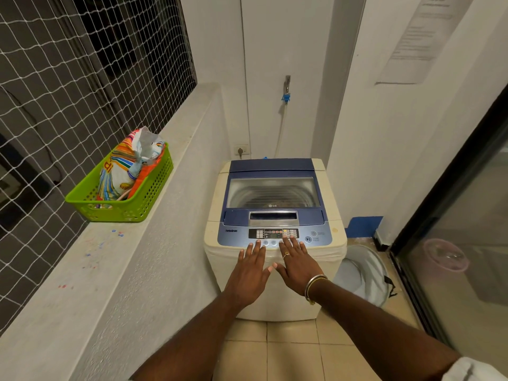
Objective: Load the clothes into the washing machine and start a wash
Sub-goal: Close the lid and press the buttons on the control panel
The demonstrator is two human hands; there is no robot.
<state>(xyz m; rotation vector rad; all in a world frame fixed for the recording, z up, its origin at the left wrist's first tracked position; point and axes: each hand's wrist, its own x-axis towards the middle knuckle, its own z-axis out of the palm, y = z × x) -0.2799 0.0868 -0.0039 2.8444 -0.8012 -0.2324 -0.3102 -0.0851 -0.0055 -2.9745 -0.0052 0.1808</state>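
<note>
White rope netting (55, 105) far left, above a rough grey concrete ledge (110, 270). On it, a lime-green perforated plastic basket (143, 196) holds crinkled, brightly printed plastic bags (123, 171). Centre: cream-and-blue top-loading washing machine (275, 303) against the far wall, tinted lid (273, 192) down, contents unclear. Left hand (251, 266) and right hand (298, 264) lie flat on its near edge, fingers spread; right fingertips reach the button panel (273, 233). Right, a pale blue round basin (365, 268).

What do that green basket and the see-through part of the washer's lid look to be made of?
The green basket looks like glossy moulded plastic: uniform bright colour, gridded holes in its walls. The lid window is clear plastic or glass, hard to tell: the inside shows through, hazily.
</note>
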